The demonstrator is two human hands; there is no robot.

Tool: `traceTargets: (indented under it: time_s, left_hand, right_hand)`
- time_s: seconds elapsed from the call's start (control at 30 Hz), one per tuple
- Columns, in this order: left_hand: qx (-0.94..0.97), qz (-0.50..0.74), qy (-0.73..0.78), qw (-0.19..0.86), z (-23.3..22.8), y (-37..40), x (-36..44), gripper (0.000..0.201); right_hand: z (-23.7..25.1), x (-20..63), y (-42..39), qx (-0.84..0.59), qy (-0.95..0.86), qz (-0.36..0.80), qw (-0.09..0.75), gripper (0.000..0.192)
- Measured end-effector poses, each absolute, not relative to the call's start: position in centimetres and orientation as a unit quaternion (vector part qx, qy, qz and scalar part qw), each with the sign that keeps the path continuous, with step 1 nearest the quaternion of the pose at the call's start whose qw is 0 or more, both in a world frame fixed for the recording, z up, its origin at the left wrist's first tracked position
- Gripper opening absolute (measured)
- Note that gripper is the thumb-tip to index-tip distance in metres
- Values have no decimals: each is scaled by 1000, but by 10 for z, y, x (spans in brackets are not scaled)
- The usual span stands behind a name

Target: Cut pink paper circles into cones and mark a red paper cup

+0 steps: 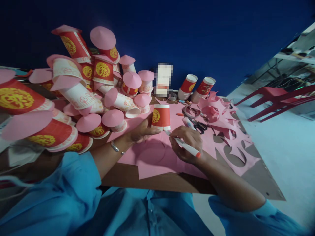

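My left hand is closed around a red paper cup with a yellow emblem, held upside down above the pink paper. In my right hand is a white marker pen with an orange-red end. Its tip points at the cup's lower rim; whether it touches the rim I cannot tell. Below the cup, a faint round outline shows on the paper. To the right of the cup lie a glue stick, black-handled scissors and a roll of tape.
Several paper cups with pink cone tops are piled on the left. Two stacks of cups lean at the back against the blue wall. Pink paper scraps cover the table's right side. A red plastic chair stands beyond.
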State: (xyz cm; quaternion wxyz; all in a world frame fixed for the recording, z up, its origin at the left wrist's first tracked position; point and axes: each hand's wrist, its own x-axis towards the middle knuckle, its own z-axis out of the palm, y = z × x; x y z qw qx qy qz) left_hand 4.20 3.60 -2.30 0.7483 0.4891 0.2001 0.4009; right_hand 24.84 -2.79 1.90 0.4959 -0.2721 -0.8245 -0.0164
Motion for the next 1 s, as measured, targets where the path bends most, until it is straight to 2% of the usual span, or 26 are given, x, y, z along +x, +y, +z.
traceTargets:
  time_s: [0.77,1.0]
  left_hand:
    - [469,415,208,751,-25,36,44,70]
    - [488,410,215,740,-25,36,44,77]
  right_hand:
    - [22,247,-27,-305,-814,-78,488,18]
    - [23,247,-29,-303,-825,-65,473,15]
